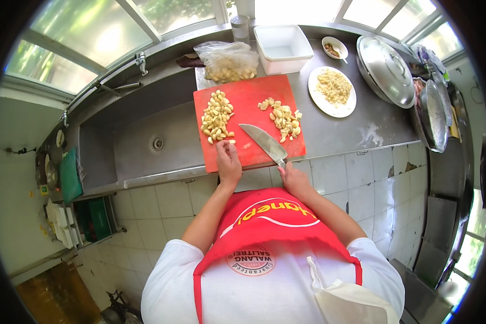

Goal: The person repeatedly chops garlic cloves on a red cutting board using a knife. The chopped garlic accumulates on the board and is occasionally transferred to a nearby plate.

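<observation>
On a red cutting board (251,87) lie a pile of whole peeled garlic cloves (217,117) at the left and a pile of flattened garlic cloves (285,119) at the right. My right hand (295,178) grips the handle of a broad-bladed kitchen knife (265,141), whose blade rests across the board and points up and left. At the board's lower left edge is my left hand (228,162), fingertips close to a single garlic clove (231,142); whether they pinch it cannot be made out. A damp smear marks the board between hand and blade.
Left of the board is a steel sink basin (158,121). Behind it stand a plastic bag of garlic (229,65) and a white plastic tub (283,50). To the right are a plate of minced garlic (333,91), a small bowl with a spoon (334,48) and a lidded metal pot (384,71).
</observation>
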A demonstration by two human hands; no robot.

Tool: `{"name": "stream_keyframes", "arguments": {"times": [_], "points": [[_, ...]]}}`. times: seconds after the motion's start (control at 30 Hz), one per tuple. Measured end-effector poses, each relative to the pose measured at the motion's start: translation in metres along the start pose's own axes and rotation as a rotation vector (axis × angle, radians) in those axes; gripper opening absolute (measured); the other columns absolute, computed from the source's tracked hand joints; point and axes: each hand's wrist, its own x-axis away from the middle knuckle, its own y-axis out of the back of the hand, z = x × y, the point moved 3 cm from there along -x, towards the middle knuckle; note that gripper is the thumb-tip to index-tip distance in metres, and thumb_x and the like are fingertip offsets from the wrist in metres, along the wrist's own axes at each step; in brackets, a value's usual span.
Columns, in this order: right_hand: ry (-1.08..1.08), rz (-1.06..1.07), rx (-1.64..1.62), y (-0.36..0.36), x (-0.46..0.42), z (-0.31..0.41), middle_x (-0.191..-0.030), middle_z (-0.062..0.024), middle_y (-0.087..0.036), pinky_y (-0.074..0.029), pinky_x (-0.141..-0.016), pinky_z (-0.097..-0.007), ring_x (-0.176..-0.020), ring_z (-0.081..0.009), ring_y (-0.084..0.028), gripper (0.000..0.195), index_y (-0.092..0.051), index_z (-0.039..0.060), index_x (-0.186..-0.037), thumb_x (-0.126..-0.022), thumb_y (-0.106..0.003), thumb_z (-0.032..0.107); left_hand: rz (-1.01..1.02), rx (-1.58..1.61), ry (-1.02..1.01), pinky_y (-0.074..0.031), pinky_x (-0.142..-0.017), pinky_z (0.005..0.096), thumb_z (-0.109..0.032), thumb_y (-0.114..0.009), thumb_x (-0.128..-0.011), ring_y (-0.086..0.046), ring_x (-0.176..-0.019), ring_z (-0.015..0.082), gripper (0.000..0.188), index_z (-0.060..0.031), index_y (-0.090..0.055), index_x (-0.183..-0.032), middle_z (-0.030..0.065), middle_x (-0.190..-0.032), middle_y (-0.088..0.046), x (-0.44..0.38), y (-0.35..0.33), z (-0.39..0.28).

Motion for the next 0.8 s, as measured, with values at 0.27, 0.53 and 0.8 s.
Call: {"name": "stream_keyframes", "arguments": {"times": [0.27, 0.53, 0.8], "points": [[0.061, 0.063, -0.243, 0.014, -0.009, -0.009, -0.086, -0.0334, -0.071, -0.05, -0.076, -0.0672, -0.085, -0.0574, -0.067, 0.045, -0.053, 0.0004, -0.108, -0.115, -0.047, 0.044, 0.096, 0.397, 0.582, -0.059, -0.083, 0.0351, -0.036, -0.05, -0.116, -0.064, -0.092, 0.0172, 0.035, -0.0034, -0.054, -0.128, 0.0091, -0.106, -0.066, 0.002, -0.031, 0.009], [0.054, -0.19, -0.248, 0.023, -0.03, -0.009, -0.08, -0.0303, -0.067, -0.049, -0.067, -0.0618, -0.076, -0.0537, -0.064, 0.048, -0.055, -0.0001, -0.101, -0.116, -0.046, 0.045, 0.352, 0.917, 0.785, -0.043, -0.12, 0.0467, -0.043, -0.047, -0.112, -0.055, -0.14, 0.0281, 0.061, 0.0005, -0.05, -0.154, 0.0158, -0.151, -0.059, -0.038, -0.091, -0.007], [-0.387, 0.876, -1.358, 0.058, 0.008, 0.009, -0.053, 0.0049, -0.033, -0.023, -0.034, -0.0253, -0.037, -0.007, -0.029, 0.057, -0.048, 0.0152, -0.086, -0.115, -0.038, 0.063, 0.385, -0.73, -0.158, -0.048, -0.113, 0.0496, 0.003, -0.069, -0.086, -0.055, -0.132, 0.0449, 0.052, 0.0067, -0.064, -0.138, 0.0246, -0.137, -0.062, -0.041, -0.015, -0.003]]}}
